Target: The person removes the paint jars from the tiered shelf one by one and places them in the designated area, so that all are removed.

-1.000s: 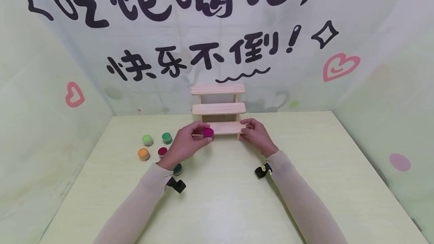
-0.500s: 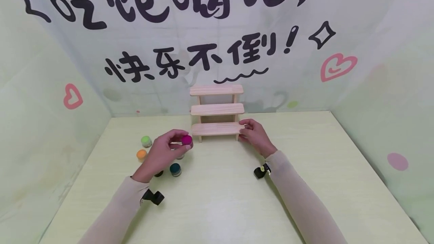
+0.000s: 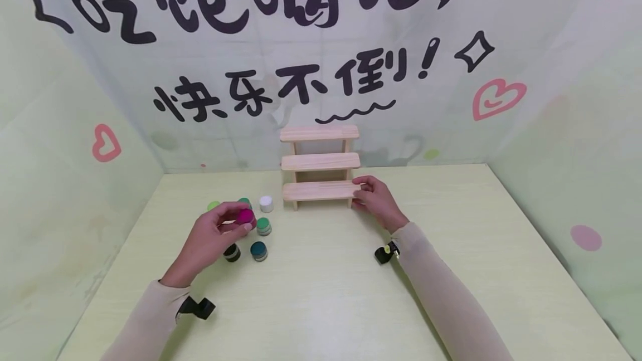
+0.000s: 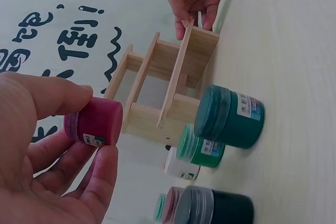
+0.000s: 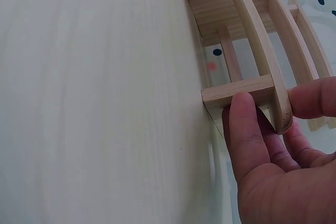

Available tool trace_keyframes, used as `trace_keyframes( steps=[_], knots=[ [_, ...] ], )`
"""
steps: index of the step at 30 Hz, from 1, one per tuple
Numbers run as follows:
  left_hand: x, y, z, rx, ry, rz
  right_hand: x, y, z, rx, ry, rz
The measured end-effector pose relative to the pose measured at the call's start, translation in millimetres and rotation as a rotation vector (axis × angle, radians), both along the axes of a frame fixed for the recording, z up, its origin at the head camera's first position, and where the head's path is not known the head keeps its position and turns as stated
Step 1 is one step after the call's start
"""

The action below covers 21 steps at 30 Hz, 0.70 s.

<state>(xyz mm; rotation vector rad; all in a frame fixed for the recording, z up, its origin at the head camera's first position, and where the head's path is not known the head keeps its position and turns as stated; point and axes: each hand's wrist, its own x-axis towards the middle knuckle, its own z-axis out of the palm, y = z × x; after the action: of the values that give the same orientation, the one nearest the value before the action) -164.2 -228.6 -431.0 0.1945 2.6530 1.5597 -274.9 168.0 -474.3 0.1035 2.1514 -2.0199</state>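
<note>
My left hand [image 3: 208,238] pinches a small paint jar with a magenta lid [image 3: 245,217] between thumb and fingers; in the left wrist view the magenta jar [image 4: 100,121] is off the table, lying sideways in that picture. Around and below this hand stand other paint jars: white [image 3: 266,204], green [image 3: 263,227], teal [image 3: 258,251], a black-lidded one [image 3: 232,253] and a light green one [image 3: 213,205], partly covered. My right hand [image 3: 378,202] grips the right end of the lowest step of a three-tier wooden stand [image 3: 321,190]. In the right wrist view its thumb and fingers [image 5: 249,135] clasp that end.
The pale table [image 3: 321,294] meets a fabric wall [image 3: 225,144] with black lettering right behind the stand. Side walls rise at left and right. Another green jar [image 3: 244,202] stands partly hidden behind the left hand.
My left hand has drawn the magenta jar away from the stand's lowest step, leftward and toward me, over the other jars. The right hand keeps its grip on the stand.
</note>
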Motion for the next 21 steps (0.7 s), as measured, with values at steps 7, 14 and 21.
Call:
trace_keyframes(
  steps=[7,14,21],
  knots=[
    [13.9,-24.1,-3.8,-0.059,-0.001,0.046,0.5,-0.3,-0.2,-0.009,-0.004,-0.006],
    [22.9,-42.4,-10.8,-0.078,-0.025,0.085,0.0,0.3,-0.1,-0.002,-0.004,-0.01],
    [29.3,-58.8,-17.4,-0.101,-0.044,0.125,-0.9,0.1,-1.6,-0.003,-0.007,-0.007]
  ],
)
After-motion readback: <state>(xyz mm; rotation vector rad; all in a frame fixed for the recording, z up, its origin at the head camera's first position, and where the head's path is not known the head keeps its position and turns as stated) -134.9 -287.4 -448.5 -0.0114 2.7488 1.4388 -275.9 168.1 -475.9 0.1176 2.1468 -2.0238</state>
